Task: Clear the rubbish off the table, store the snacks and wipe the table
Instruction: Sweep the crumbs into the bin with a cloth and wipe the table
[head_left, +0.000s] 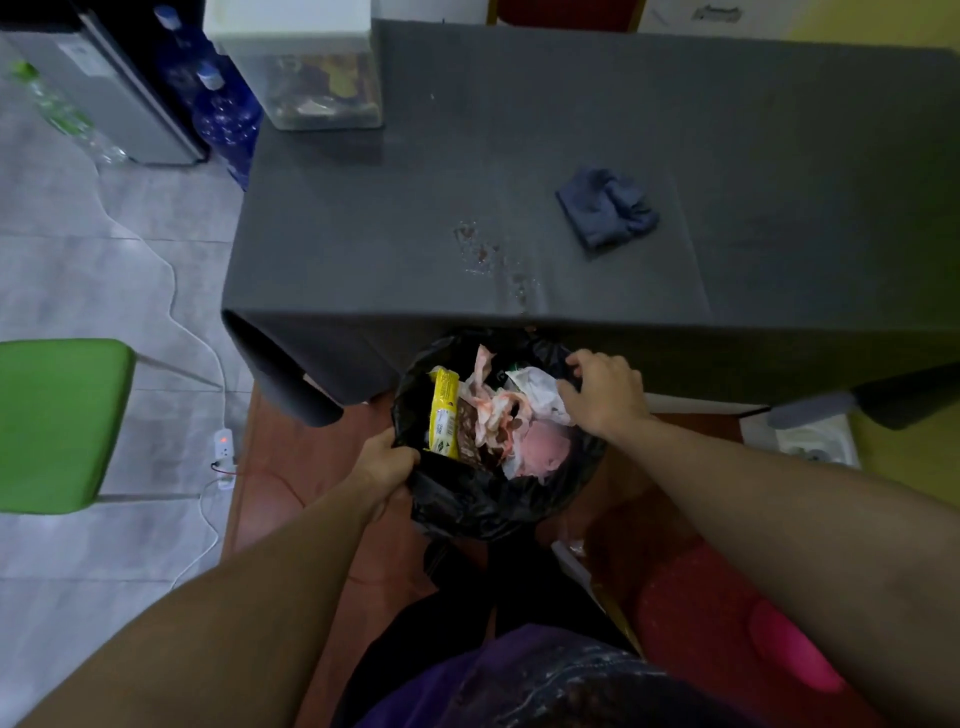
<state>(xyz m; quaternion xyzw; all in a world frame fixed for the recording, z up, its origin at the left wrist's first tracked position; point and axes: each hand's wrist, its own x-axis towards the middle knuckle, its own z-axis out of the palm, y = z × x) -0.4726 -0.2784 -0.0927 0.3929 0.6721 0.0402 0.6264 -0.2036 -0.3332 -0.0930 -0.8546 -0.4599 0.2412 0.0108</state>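
A bin lined with a black rubbish bag (483, 499) stands below the table's near edge, holding a yellow wrapper (444, 410) and crumpled stained tissues (509, 415). My left hand (387, 462) grips the bag's near-left rim. My right hand (602, 395) grips its far-right rim. On the grey-covered table (519, 156) lies a crumpled blue cloth (605, 210), with a patch of crumbs and stains (488, 260) near the front edge. A clear snack box with a white lid (311, 67) stands at the far left corner.
A green chair (57, 421) stands at the left, with a white power strip (224, 452) and cables on the floor beside it. Blue water bottles (223, 111) and a grey appliance (114, 83) stand at the far left. A red seat (727, 623) is at my right.
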